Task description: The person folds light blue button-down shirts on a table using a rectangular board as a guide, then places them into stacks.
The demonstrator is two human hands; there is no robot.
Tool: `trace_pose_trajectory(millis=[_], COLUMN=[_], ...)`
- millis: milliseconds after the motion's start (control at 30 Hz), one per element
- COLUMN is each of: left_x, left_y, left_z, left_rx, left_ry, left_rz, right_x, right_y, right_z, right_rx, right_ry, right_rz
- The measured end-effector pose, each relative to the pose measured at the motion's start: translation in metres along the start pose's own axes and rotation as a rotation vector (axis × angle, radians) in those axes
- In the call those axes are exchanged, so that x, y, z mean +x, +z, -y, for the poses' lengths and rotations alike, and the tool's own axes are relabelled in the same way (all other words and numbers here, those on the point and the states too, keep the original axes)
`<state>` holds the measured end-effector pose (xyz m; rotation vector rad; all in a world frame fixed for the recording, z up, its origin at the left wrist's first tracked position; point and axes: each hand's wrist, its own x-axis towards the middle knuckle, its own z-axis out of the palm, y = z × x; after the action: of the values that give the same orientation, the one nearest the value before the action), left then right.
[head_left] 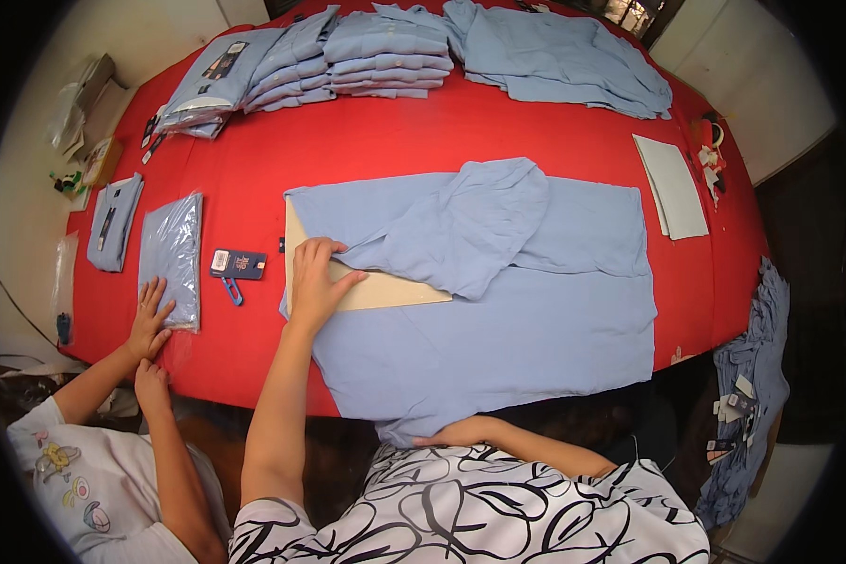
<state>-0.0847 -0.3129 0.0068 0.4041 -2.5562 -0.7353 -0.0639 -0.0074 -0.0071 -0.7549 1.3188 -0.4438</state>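
Observation:
A light blue shirt (498,329) lies spread on the red-covered table, one sleeve (493,221) folded in across its far half. A beige cardboard sheet (395,293) rests on it, partly covered by the folded fabric. My left hand (318,280) presses on the cardboard's left part, thumb and fingers spread, fingertips at the edge of the folded cloth. At the table's near edge, my right hand (461,431) grips the other sleeve, which hangs over toward me; its fingers are partly hidden by the cloth.
Stacks of folded blue shirts (385,56) and loose blue garments (555,61) line the far side. At left, a co-worker's hands (150,324) are at a bagged shirt (174,249). Dark tags (244,265) with a blue clip lie nearby. White sheets (669,188) lie right; tagged garments (752,376) hang.

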Motion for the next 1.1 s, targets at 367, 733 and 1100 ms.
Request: trace_pose_trajectory(millis=[367,733,1100], left_x=[-0.002,-0.002,-0.002], left_y=[0.001,0.002,0.007], left_z=[-0.002,-0.001,-0.004], left_rx=[0.013,0.001,-0.032], left_ry=[-0.055,-0.053,-0.015], left_rz=[-0.020,-0.036,-0.071], right_x=[-0.097,-0.053,-0.116], right_y=[-0.143,-0.170,-0.174], right_z=[0.036,-0.007,-0.111], right_rx=[-0.087,0.381,-0.585], right_ry=[-0.166,-0.206,0.311], right_rz=[-0.679,-1.364,-1.937])
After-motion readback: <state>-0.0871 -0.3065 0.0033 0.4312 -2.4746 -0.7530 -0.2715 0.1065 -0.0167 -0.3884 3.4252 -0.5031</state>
